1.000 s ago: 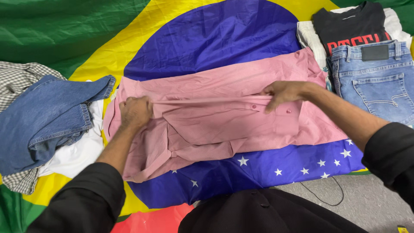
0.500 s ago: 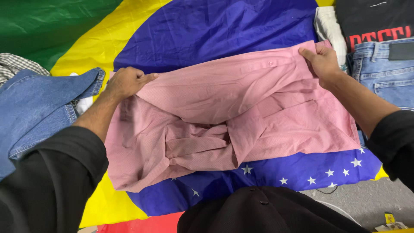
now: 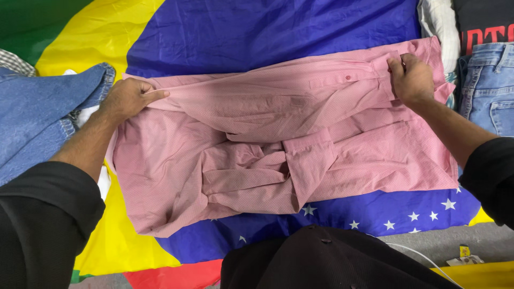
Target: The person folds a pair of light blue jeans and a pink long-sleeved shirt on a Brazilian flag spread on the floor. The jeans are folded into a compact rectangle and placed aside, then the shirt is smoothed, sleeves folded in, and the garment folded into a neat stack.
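- Spread flat underneath everything is a big flag cloth [image 3: 257,32], blue in the middle, yellow and green toward the left, white stars along its near blue edge.
- On it lies the pink shirt [image 3: 257,144], stretched sideways across the blue field, its far edge pulled into a straight fold line from hand to hand.
- Left hand [image 3: 126,99] pinches the shirt's left end, fingers closed on the fabric, thumb on top, knuckles just beside the denim pile.
- Right hand [image 3: 411,80] grips the right end near the button band, fingers curled tight around a bunch of cloth; one small button shows just left of it.
- Both forearms come in from black sleeves [image 3: 45,214] at the lower corners.
- A pink sleeve with its cuff lies crumpled across the middle of the shirt, bunched rather than flat.
- Left of the shirt: a heap of blue denim [image 3: 37,118], touching the shirt's left end, with a bit of white cloth under it and a checked fabric [image 3: 13,60] peeking out at the far left edge.
- Right of the shirt: light blue jeans [image 3: 490,85] stacked against its right end, a black printed tee [image 3: 484,24] behind them, white cloth [image 3: 439,21] beside that.
- Nearest the camera, a dark black garment [image 3: 321,262] covers the flag's near edge.
- Beyond the flag at bottom right, grey floor [image 3: 471,238] with a thin white cable [image 3: 417,257] and a red strip of fabric to the left.
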